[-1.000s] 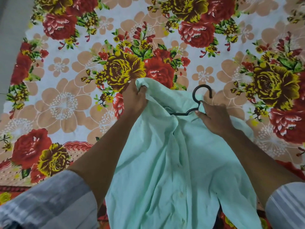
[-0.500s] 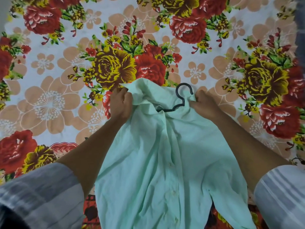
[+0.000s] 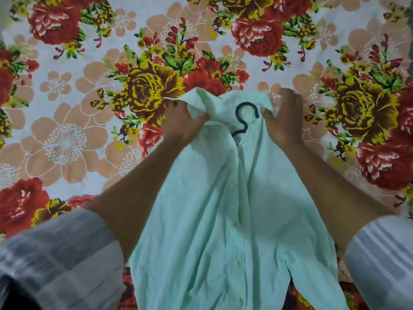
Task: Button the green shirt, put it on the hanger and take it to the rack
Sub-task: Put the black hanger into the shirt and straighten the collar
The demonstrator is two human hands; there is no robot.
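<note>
I've got my left hand (image 3: 182, 124) bunching the green shirt (image 3: 223, 209) collar left of the hanger hook (image 3: 245, 115), right hand (image 3: 285, 117) apparently gripping (fingers hidden) opposite, seating its shoulders.

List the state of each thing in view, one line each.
Green shirt: front closed along the button line, lying on the bedsheet, hanger inside.
Hanger: black hook pokes out at the collar.
Left hand: grips the collar.
Right hand: grips the collar.
Bedsheet: spread flat.

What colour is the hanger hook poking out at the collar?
Black; the hanger hook shows clearly in the head view.
</note>
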